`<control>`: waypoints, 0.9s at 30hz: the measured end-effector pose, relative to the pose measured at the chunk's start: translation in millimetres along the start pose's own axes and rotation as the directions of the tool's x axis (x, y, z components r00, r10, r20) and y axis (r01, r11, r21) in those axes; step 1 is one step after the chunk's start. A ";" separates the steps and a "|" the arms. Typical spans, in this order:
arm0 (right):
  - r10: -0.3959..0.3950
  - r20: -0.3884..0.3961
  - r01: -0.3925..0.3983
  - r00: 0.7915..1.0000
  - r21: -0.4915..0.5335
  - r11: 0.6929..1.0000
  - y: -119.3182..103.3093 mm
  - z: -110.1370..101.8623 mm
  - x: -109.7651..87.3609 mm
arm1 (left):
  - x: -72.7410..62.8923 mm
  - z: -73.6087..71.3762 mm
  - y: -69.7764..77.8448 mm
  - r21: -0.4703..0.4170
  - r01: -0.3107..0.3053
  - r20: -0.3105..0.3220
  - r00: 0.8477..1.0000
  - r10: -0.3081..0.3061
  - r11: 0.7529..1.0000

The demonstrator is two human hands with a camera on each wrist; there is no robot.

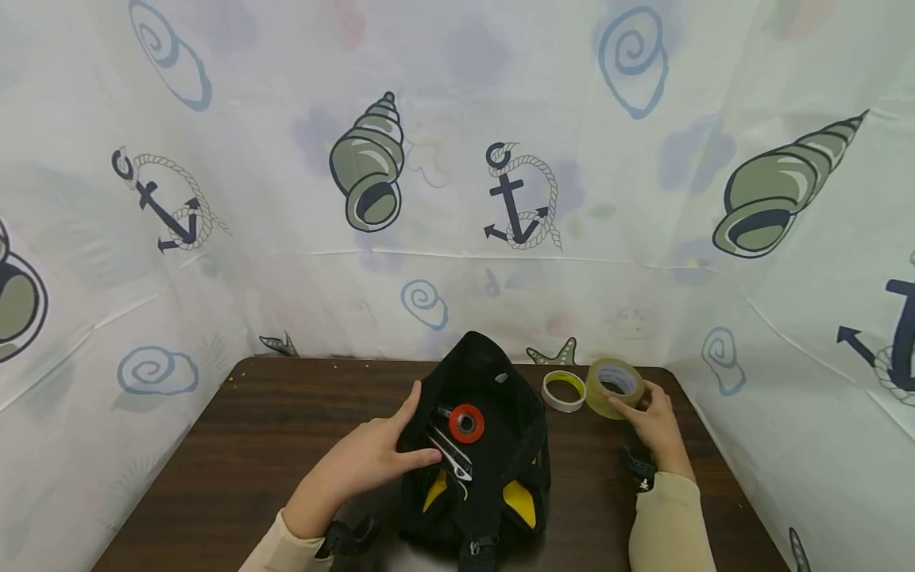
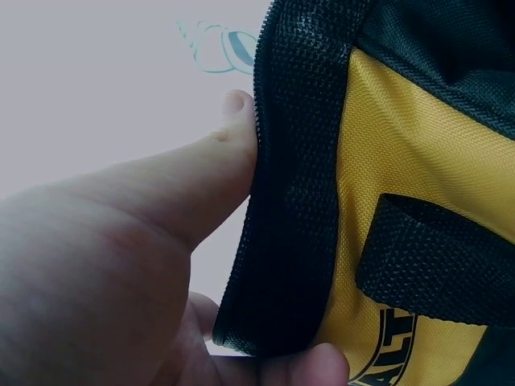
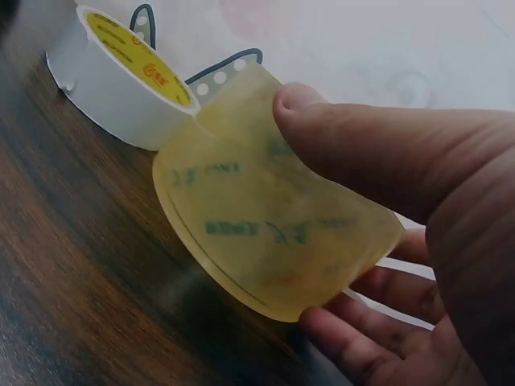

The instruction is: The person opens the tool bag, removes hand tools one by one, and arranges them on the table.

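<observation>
An open black tool bag [image 1: 532, 433] with yellow panels stands on the table. My left hand [image 1: 368, 457] grips its left zippered edge, the thumb against one face and the fingers round the other. Inside the bag lie a red roll of tape [image 1: 477, 435] and a silver-and-black hand tool [image 1: 457, 461] whose kind I cannot make out. To the right, my right hand [image 1: 659, 425] holds a wide roll of clear yellowish packing tape [image 3: 265, 217] between thumb and fingers. It is tilted in the right wrist view. Close beside it is a white roll of tape [image 3: 109, 88] with a yellow core.
The dark wood-grain table [image 1: 286, 445] ends at a white curtain [image 1: 457, 294] printed with shells and anchors, which hangs behind and at both sides. A black strap with a buckle [image 1: 479, 548] hangs from the bag's near side.
</observation>
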State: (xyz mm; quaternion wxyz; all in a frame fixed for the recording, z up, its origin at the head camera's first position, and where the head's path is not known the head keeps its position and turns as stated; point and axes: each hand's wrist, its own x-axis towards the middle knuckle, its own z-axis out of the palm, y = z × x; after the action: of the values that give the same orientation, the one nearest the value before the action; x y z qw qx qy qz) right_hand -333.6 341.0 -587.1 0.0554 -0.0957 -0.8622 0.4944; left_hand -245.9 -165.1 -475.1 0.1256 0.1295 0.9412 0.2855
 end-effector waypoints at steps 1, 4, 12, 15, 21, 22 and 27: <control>-0.004 0.001 0.004 1.000 0.001 1.000 -0.2 0.5 0.0 | 0.0 0.1 -0.1 0.000 -0.001 0.000 1.000 0.001 1.000; -0.010 0.005 0.010 1.000 0.000 1.000 -0.9 1.1 0.1 | 0.2 0.2 -0.2 0.006 -0.004 -0.002 1.000 0.004 1.000; 0.004 0.026 -0.003 1.000 -0.025 1.000 -4.7 -1.6 -1.0 | 0.7 0.3 -0.4 0.004 -0.004 0.000 1.000 0.004 1.000; -0.007 0.039 0.008 0.999 -0.027 1.000 -6.7 -2.4 0.7 | 1.0 0.3 0.3 0.000 -0.006 -0.005 1.000 0.006 1.000; -0.008 0.093 0.016 0.996 -0.085 0.996 -21.0 -10.8 1.1 | 2.1 0.6 0.4 -0.008 -0.007 -0.005 1.000 0.007 1.000; -0.007 0.100 0.016 0.995 -0.098 0.995 -26.3 -14.5 0.3 | 2.1 0.7 0.4 -0.007 -0.006 -0.004 1.000 0.006 1.000; -0.063 0.125 0.075 0.990 -0.097 0.992 -57.6 -38.1 -5.8 | 3.1 0.7 1.5 -0.004 -0.008 -0.002 1.000 0.008 1.000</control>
State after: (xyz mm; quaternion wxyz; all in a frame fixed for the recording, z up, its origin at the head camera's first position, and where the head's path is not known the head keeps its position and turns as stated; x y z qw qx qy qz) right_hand -327.1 343.4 -518.2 0.0148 -0.0382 -0.8908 0.4526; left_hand -248.4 -162.6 -475.2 0.1241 0.1326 0.9402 0.2881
